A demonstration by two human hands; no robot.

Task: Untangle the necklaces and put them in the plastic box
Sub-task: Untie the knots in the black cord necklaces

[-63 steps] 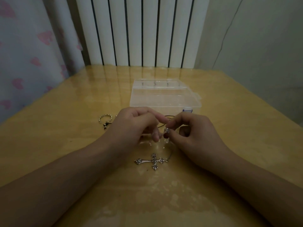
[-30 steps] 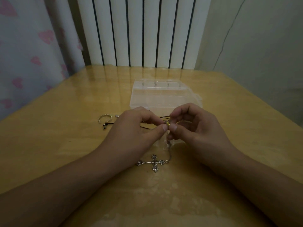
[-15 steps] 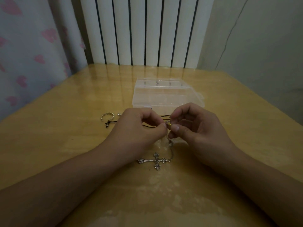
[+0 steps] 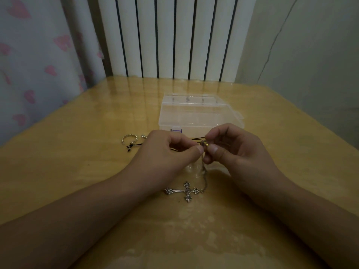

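Note:
My left hand (image 4: 167,152) and my right hand (image 4: 233,150) meet above the table, fingertips together, both pinching the tangled necklaces around a small gold bead (image 4: 205,145). A thin chain hangs down from the pinch to a silver cross pendant (image 4: 185,191) lying flat on the table. A dark cord (image 4: 197,139) runs behind my fingers and out to the left, ending near a silver beaded loop (image 4: 129,139). The clear plastic box (image 4: 198,115) lies just beyond my hands, its lid folded back.
The wooden table (image 4: 77,162) has a glossy top. A white radiator (image 4: 171,35) stands behind its far edge, a curtain with pink hearts (image 4: 38,55) hangs at the left, and a plain wall (image 4: 310,55) rises at the right.
My hands have lifted a little and drawn closer, fingertips now meeting at the gold bead. The cross pendant has stayed in place on the table.

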